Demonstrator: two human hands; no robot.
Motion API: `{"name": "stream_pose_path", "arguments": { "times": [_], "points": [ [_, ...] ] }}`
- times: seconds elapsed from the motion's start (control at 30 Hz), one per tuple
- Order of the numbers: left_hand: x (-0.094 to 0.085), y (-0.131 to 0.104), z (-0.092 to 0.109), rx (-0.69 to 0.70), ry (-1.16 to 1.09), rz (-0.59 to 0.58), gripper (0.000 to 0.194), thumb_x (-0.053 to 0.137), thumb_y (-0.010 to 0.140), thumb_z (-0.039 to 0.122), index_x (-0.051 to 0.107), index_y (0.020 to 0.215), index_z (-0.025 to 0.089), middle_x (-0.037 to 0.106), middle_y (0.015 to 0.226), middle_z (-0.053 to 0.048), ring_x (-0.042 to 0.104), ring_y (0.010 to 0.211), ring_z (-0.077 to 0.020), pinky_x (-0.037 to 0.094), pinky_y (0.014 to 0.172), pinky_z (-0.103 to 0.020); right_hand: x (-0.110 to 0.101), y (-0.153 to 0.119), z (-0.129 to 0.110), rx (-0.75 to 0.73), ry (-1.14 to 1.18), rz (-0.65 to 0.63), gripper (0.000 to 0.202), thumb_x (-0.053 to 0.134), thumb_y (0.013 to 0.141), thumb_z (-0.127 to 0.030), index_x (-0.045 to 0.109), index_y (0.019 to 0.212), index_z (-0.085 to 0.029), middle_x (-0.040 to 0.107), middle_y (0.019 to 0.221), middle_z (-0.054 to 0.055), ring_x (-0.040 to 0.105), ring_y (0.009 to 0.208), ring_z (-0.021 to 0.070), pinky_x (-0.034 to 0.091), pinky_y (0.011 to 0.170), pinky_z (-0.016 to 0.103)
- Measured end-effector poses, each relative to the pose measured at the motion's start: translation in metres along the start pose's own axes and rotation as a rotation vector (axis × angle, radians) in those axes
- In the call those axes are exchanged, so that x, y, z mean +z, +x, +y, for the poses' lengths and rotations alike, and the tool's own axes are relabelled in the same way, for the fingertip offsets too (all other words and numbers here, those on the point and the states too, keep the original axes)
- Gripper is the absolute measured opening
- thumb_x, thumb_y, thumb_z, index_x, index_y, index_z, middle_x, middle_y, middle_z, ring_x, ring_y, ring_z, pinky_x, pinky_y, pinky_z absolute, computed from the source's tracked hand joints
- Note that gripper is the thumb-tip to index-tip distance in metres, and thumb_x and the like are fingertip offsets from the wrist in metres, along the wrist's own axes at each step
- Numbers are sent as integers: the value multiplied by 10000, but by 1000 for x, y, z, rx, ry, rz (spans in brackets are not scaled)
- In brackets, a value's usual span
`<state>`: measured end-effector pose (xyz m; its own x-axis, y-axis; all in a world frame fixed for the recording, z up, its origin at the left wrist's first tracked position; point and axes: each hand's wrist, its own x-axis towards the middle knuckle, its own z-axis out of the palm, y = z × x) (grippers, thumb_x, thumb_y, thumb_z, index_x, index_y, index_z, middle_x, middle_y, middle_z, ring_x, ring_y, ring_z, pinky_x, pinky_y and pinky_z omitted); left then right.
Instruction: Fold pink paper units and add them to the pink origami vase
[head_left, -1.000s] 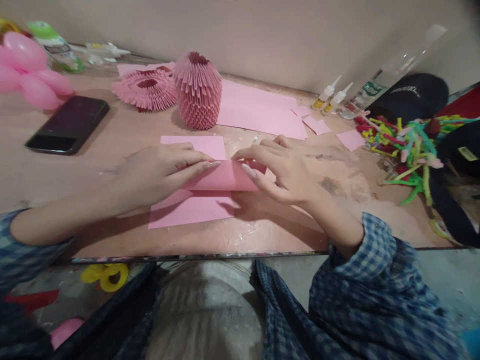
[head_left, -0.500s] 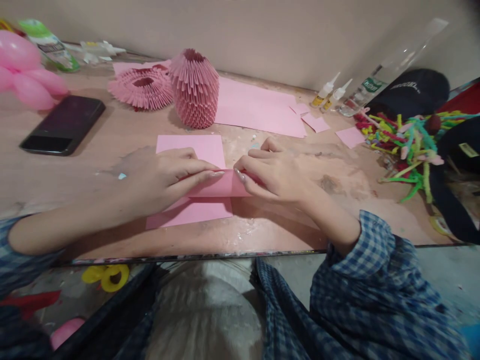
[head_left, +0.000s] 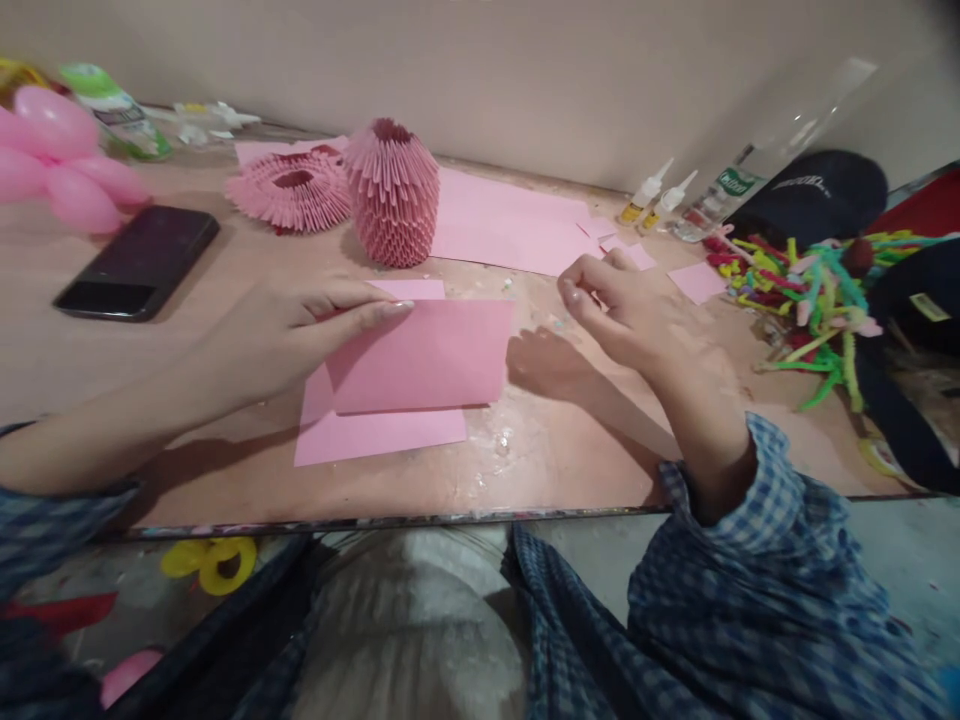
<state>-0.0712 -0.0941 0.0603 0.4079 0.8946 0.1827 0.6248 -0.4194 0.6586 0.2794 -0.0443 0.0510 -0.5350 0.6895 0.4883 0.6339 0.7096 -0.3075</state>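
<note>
A folded pink sheet (head_left: 442,350) is pinched at its upper left edge between the thumb and fingers of my left hand (head_left: 300,325). Beneath it, another pink sheet (head_left: 382,440) lies on the table. My right hand (head_left: 615,305) is raised off the paper to the right, fingers curled in and closed, its shadow falling on the table; nothing shows between its fingertips. Behind the paper stands a pink vase shape of folded paper pieces (head_left: 395,200), with a flatter pink ring of folded pieces (head_left: 289,190) on its left.
At the left lie a black phone (head_left: 139,262) and pink balloons (head_left: 67,160). A large pink sheet (head_left: 502,220) lies behind. To the right are small glue bottles (head_left: 645,195), a clear bottle (head_left: 720,205), colourful pipe cleaners (head_left: 810,300) and a dark cap (head_left: 817,195).
My right hand has let go of the folded sheet and moved right and up. My left hand has lifted the sheet, which now shows a wider face.
</note>
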Motion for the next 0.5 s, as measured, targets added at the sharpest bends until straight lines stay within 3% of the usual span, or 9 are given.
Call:
{"name": "stream_pose_path", "arguments": {
  "times": [0.07,0.17,0.23,0.33,0.4,0.5],
  "points": [
    [0,0,-3,37,9,-8,477,527,1121,608,822,1216,246,826,1226,-9,722,1088,-233,566,1015,-366,2,-1,-3,11,78,18,423,401,1135,-552,583,896,-254,648,754,6,549,677,196,478,861,414],
    [4,-1,-5,175,93,1,443,475,1159,547,806,1261,272,829,1256,13,748,1117,-225,567,1025,-353,14,-3,-21,-117,161,-76,464,482,1124,-639,688,1152,-224,794,1000,40,659,775,201,471,917,416],
    [8,-2,-5,336,244,89,393,468,1186,471,790,1284,268,833,1262,20,759,1103,-211,553,984,-331,24,-5,-37,-174,144,-106,402,475,1155,-541,719,1189,-225,823,1031,42,690,826,204,443,948,410],
    [13,-7,-3,570,628,325,240,599,1163,354,760,1312,259,853,1181,39,757,1039,-210,479,965,-355,33,-8,-56,-162,51,-16,357,404,1168,-336,737,1128,-216,827,937,44,673,787,200,412,923,406],
    [14,-10,-1,639,808,444,340,694,1125,344,687,1452,254,847,1240,44,749,1066,-222,421,1017,-378,34,-9,-61,-192,4,21,335,422,1161,-328,732,1126,-208,830,942,50,673,784,201,404,885,398],
    [12,-14,3,638,867,477,644,748,1098,387,490,1674,258,764,1469,30,725,1231,-261,378,1058,-399,34,-10,-64,-238,-58,50,326,482,1158,-415,723,1133,-196,805,902,52,667,782,207,399,850,387]
  ]
}}
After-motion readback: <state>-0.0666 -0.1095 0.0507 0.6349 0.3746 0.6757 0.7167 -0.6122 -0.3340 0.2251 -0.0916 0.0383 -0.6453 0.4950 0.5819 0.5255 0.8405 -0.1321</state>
